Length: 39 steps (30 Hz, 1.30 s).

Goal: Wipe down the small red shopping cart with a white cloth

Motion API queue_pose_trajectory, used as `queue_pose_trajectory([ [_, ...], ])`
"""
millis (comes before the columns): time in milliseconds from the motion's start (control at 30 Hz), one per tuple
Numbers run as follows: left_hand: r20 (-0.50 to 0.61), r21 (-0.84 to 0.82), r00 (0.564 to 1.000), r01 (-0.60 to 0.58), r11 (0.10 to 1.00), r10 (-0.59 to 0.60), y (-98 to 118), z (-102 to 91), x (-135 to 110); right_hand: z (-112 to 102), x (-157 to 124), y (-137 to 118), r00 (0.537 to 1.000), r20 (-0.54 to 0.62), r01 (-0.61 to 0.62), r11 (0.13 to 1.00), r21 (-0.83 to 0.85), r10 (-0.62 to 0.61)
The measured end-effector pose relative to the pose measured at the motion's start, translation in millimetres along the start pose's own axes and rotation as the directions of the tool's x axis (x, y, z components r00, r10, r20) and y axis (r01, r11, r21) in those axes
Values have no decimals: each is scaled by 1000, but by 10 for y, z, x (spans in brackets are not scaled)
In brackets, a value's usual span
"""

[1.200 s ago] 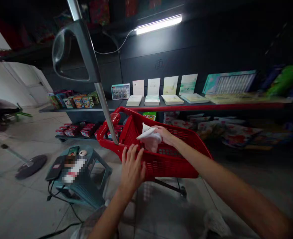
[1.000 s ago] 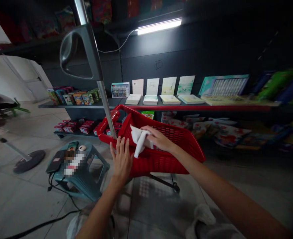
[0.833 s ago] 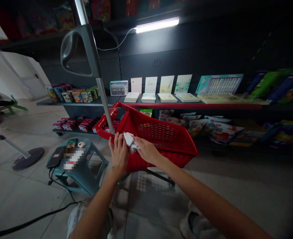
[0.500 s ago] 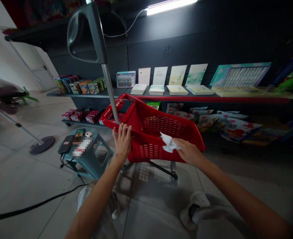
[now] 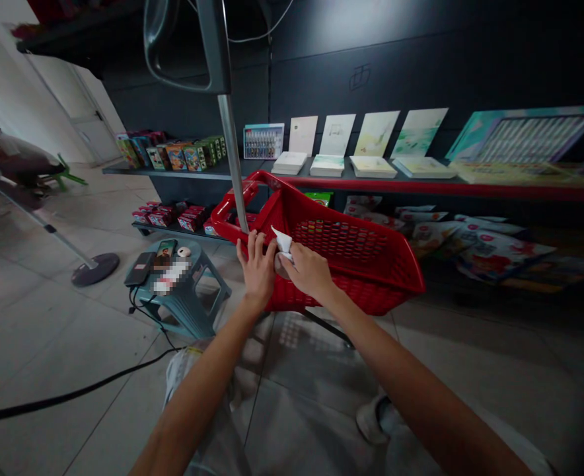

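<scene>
Floor (image 5: 49, 344): pale tiles under the basket and all round it; you look down on it from just short of the basket.
Shelf (image 5: 421, 185): a long dark run behind the basket, with pads and cards stood along it and bagged goods on the lower level.
Basket (image 5: 366, 254): red, mesh-walled, on a wheeled frame, and tilted so that its open top faces you.
Pole (image 5: 233, 158): a metal pull-rod rising from the basket's rear left corner to a grey loop handle above it.
Stool (image 5: 195, 294): teal plastic, left of the basket and near it, with a phone (image 5: 166, 250) lying on top.
Fan stand (image 5: 95, 268): a round dark foot and a slanted rod, well left of the basket, beyond the stool.
Cable (image 5: 74, 395): black, running across the tiles left of the basket, on your side of the stool.
Left hand (image 5: 257, 268): your grip is spread, fingers laid flat against the basket's near left corner, just below the pole's foot.
Right hand (image 5: 309, 271): your grip is pinching the cloth at the basket's near rim, right beside your left fingers.
Cloth (image 5: 283, 241): small, white and crumpled, held against the top of the basket's near rim, between your two hands.
</scene>
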<state>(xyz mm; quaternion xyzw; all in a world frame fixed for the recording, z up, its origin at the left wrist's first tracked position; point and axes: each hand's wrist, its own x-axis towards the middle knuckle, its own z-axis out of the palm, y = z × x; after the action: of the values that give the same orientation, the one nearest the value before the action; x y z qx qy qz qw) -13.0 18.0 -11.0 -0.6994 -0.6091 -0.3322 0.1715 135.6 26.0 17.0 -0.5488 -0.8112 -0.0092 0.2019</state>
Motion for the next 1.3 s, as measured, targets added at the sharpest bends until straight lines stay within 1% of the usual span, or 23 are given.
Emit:
queue_pose_trajectory([
  [67, 10, 18, 1000, -11, 1000, 11, -31, 0, 10, 24, 68, -38, 1000, 1, -29, 999, 13, 29],
  [133, 31, 34, 999, -29, 999, 28, -78, -10, 23, 26, 44, 85, 1000, 25, -9, 999, 34, 9],
  [200, 55, 41, 998, -45, 998, 43, -127, -28, 37, 9, -58, 338, 998, 62, 12, 999, 49, -15],
  [267, 72, 43, 996, -57, 997, 53, -169, -48, 52, -26, -218, 671, 995, 102, -4, 999, 41, 0],
  [367, 85, 18, 995, -59, 998, 58, -224, -76, 84, -115, -532, 1207, 988, 147, -47, 999, 7, 45],
  [433, 92, -15, 994, -51, 999, 52, -263, -88, 115, -185, -762, 1520, 987, 148, -69, 998, -10, 69],
  [500, 94, -45, 995, -39, 998, 43, -303, -90, 148, -244, -976, 1753, 986, 136, -90, 996, -20, 92],
  [567, 85, -69, 996, -31, 997, 37, -335, -80, 174, -281, -1136, 1872, 986, 121, -106, 994, -38, 110],
  [600, 78, -81, 996, -29, 996, 36, -344, -72, 184, -292, -1187, 1886, 987, 109, -114, 992, -55, 119],
  [667, 60, -104, 998, -21, 994, 27, -347, -49, 195, -302, -1224, 1825, 986, 84, -132, 985, -107, 141],
  [767, 32, -112, 999, 10, 994, -7, -321, -15, 206, -298, -1136, 1568, 979, 76, -172, 964, -203, 191],
  [833, 17, -113, 999, 32, 993, -31, -296, 4, 213, -271, -1000, 1324, 980, 81, -159, 959, -233, 182],
  [867, 10, -117, 999, 40, 992, -39, -285, 12, 216, -247, -911, 1187, 984, 77, -137, 964, -227, 158],
  [1000, -17, -126, 999, 47, 991, -50, -249, 38, 205, -109, -468, 617, 999, 36, -23, 994, -109, 27],
  [1067, -18, -120, 999, 36, 992, -39, -242, 46, 186, -58, -263, 413, 1000, 21, -2, 999, -51, 4],
  [1100, -11, -115, 1000, 26, 993, -27, -244, 48, 177, -46, -190, 362, 1000, 21, 5, 1000, -26, -4],
  [1133, -2, -110, 1000, 13, 994, -14, -252, 50, 169, -43, -147, 354, 1000, 25, 12, 1000, -3, -12],
  [1200, 17, -102, 1000, -14, 995, 16, -287, 51, 164, -62, -169, 473, 998, 50, 21, 999, 37, -23],
  [1233, 23, -102, 999, -24, 994, 26, -316, 51, 169, -82, -233, 594, 997, 69, 18, 998, 52, -22],
  [1300, 34, -116, 999, -27, 993, 31, -397, 46, 199, -138, -449, 918, 994, 107, -10, 998, 66, 3],
])
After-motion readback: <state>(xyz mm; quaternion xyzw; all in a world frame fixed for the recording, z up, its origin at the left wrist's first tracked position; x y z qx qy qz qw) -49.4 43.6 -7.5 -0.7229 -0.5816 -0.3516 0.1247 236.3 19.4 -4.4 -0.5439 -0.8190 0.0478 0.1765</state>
